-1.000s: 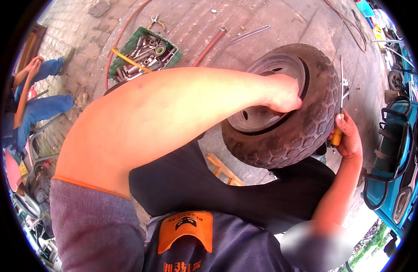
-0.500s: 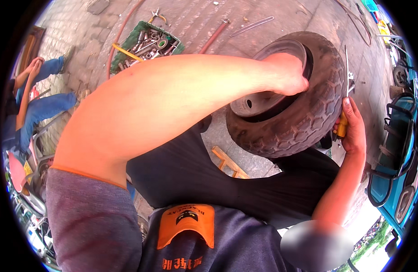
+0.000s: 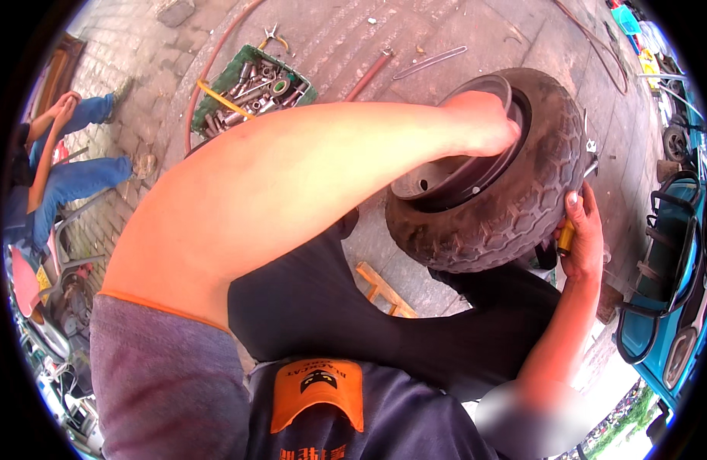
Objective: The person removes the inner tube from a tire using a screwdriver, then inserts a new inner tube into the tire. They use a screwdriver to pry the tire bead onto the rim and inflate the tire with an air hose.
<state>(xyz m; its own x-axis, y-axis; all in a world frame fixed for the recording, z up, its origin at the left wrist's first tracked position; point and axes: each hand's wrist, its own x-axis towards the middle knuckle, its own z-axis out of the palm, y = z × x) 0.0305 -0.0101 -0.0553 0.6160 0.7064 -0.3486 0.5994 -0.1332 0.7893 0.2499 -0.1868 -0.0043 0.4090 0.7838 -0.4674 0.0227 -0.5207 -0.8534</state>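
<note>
A black knobbly tyre (image 3: 514,218) stands tilted between my knees, with a grey metal wheel rim (image 3: 476,178) sitting inside it. My left hand (image 3: 484,123) is closed round the rim's upper edge, its fingers partly hidden by the back of the hand. At the tyre's right side my right hand (image 3: 583,234) is wrapped round the yellow handle of a screwdriver (image 3: 566,238), thumb pointing up. Most of the screwdriver's shaft is hard to make out here, beside the tread.
A green crate (image 3: 248,61) of sockets and metal tools stands at the far left, near pliers (image 3: 274,37) and a red hose (image 3: 204,73). A wooden frame (image 3: 386,290) lies between my legs. Another person's legs (image 3: 81,184) are at left; a blue vehicle (image 3: 668,268) stands right.
The tyre has tipped a little, showing more of the rim's inner side. My right hand has shifted slightly nearer me with the screwdriver. My left hand stays on the rim.
</note>
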